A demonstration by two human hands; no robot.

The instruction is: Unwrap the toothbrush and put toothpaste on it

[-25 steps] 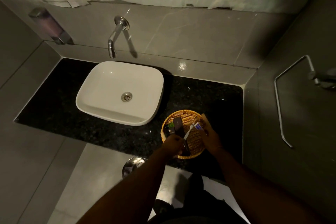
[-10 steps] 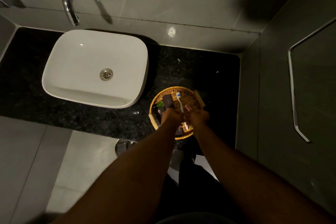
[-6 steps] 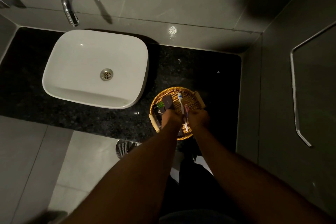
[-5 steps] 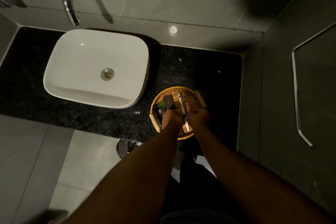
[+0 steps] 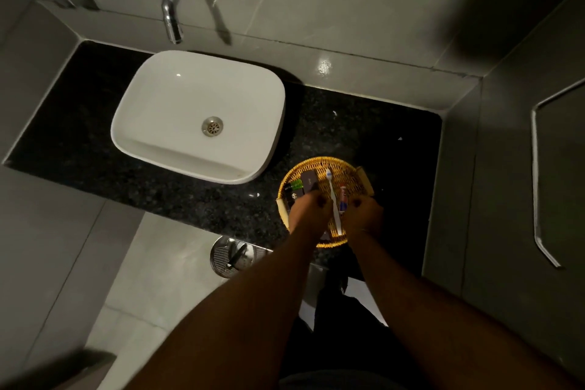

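Observation:
A white toothbrush (image 5: 333, 196) stands over the wicker basket (image 5: 319, 162), with its bristle head pointing away from me. My left hand (image 5: 310, 210) is closed around its handle. My right hand (image 5: 364, 214) is closed on a small red and blue toothpaste tube (image 5: 343, 199), which sits just right of the brush handle. Both hands hover over the near half of the basket, a narrow gap between them. Whether there is paste on the bristles cannot be made out.
The basket sits on a black granite counter (image 5: 364, 123) and also holds a dark box (image 5: 309, 179) and a green sachet (image 5: 296, 184). A white basin (image 5: 177, 104) under a chrome tap (image 5: 172, 19) lies to the left. A metal rail (image 5: 536, 187) runs along the right wall.
The hands have drawn slightly apart, and the toothpaste tube now shows beside the brush handle. The view has shifted a little to the left.

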